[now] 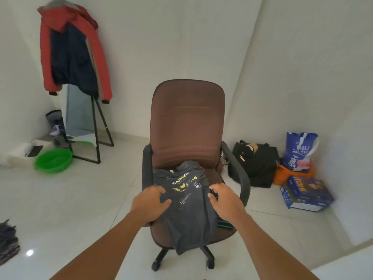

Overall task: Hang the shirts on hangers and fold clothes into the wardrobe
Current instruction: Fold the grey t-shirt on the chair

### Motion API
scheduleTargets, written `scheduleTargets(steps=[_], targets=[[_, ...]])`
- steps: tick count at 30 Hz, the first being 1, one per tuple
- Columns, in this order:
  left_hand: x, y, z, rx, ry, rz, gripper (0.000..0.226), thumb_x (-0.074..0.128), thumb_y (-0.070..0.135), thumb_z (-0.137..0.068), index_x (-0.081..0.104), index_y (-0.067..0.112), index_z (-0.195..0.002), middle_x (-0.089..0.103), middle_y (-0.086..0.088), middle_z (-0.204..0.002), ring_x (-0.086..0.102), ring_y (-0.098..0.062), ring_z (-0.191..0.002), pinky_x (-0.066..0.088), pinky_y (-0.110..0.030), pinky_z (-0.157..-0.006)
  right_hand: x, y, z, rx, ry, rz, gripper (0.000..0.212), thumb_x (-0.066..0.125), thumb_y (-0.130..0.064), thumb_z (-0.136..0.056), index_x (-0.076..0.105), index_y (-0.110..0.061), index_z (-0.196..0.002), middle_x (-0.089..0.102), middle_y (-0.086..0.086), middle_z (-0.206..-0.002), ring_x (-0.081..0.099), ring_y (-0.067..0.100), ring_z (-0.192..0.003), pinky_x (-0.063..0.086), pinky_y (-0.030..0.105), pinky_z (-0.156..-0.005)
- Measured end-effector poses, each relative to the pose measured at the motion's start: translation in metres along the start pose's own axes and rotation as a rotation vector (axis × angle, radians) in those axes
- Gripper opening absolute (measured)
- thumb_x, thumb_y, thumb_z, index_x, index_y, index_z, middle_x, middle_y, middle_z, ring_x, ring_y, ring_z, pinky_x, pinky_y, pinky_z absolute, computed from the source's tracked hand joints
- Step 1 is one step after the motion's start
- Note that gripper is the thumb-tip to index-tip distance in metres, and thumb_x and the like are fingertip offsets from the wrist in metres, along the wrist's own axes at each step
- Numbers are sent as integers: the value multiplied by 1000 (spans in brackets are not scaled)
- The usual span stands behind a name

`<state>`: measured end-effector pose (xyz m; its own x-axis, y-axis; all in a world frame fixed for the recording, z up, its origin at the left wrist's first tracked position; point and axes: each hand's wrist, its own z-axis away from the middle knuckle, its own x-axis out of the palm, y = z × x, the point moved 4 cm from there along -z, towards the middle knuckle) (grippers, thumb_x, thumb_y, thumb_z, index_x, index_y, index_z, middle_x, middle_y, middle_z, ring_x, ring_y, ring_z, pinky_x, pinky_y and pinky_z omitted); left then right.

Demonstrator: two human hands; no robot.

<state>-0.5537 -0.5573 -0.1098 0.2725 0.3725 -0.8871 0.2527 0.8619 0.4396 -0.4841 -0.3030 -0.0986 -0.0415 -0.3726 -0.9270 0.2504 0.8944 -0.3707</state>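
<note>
White glossy tiles surround a brown fabric office chair (187,126). Both hands press fingers-spread on a soft dark grey printed shirt (187,211) draped over its seat: left hand (150,201) on one edge, right hand (225,199) opposite, gripping nothing.

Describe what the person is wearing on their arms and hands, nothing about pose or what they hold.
Nothing is worn on either one. The left hand and right hand are bare, with no gloves, rings, watch or bracelet visible. Both forearms are bare as far back as the bottom edge of the picture; no sleeve shows.
</note>
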Motion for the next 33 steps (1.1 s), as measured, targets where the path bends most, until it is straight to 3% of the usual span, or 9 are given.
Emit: scheduleTargets(steps=[9, 16, 22, 28, 33], targets=[[56, 11, -137, -212, -107, 0, 45, 57, 54, -91, 56, 34, -131, 60, 7, -131, 59, -18, -116, 50, -34, -93, 46, 62, -171, -111, -235, -33, 38, 51, -39, -101, 54, -23, -135, 57, -2, -132, 55, 16, -122, 49, 37, -100], [93, -5, -197, -323, -224, 0, 45, 54, 53, -92, 56, 34, -134, 61, 2, -129, 63, -19, -109, 55, -35, -90, 90, 75, -253, -151, -394, -62, 40, 55, -36, -99, 55, -21, -136, 54, -1, -136, 54, 20, -125, 47, 39, -103], [111, -25, -266, -337, -226, 82, 48, 61, 48, -91, 56, 30, -135, 51, 3, -140, 55, -21, -123, 49, -40, -101, 127, 73, -320, -145, -476, -62, 40, 54, -33, -100, 55, -19, -137, 51, -1, -136, 56, 18, -121, 50, 36, -96], [166, -73, -358, -378, -293, 44, 58, 62, 49, -90, 48, 28, -142, 41, 2, -141, 43, -24, -131, 46, -45, -103, 201, 73, -404, -179, -534, -25, 43, 57, -31, -100, 53, -15, -139, 44, 0, -142, 49, 21, -129, 48, 40, -102], [214, -100, -415, -350, -341, -68, 61, 62, 51, -88, 45, 29, -142, 27, -3, -150, 34, -29, -135, 43, -49, -106, 265, 61, -456, -361, -538, 143, 41, 60, -28, -97, 57, -17, -136, 28, 3, -158, 31, 27, -143, 36, 45, -114]])
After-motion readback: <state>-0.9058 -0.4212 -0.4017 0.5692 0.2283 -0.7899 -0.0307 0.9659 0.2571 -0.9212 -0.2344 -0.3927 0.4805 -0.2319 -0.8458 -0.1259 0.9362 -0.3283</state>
